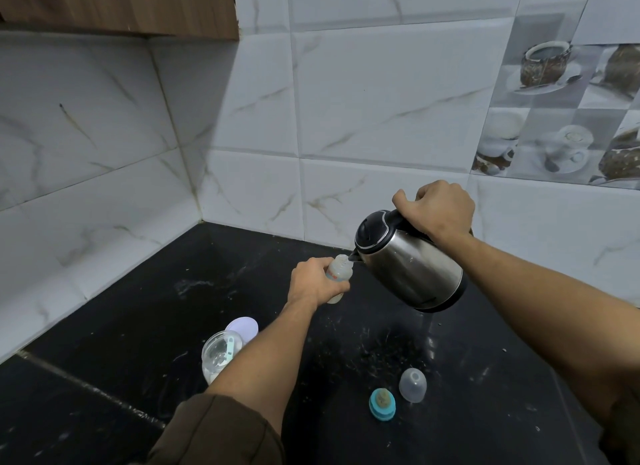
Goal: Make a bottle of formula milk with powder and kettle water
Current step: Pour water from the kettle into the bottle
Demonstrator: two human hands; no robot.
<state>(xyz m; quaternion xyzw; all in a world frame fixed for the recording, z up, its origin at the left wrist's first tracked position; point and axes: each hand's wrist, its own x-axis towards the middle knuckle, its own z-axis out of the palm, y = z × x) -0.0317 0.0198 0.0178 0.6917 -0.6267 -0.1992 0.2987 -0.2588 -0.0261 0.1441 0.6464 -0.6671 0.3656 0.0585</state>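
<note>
My left hand (313,281) grips a small clear baby bottle (337,269) standing on the black counter (145,298), its mouth uncovered. My right hand (438,210) holds the black handle of a steel kettle (412,270), tilted left with its spout touching the bottle's mouth. Near the front left stands a clear powder jar (218,355) with a scoop inside, partly hidden by my left forearm. Its pale lilac lid (242,328) lies behind it. A teal teat ring (382,404) and a clear bottle cap (412,385) rest at the front.
White marbled wall tiles (381,118) close off the counter at the back and left, forming a corner. A wooden cabinet (121,4) hangs at the upper left. White specks and smears are scattered over the counter.
</note>
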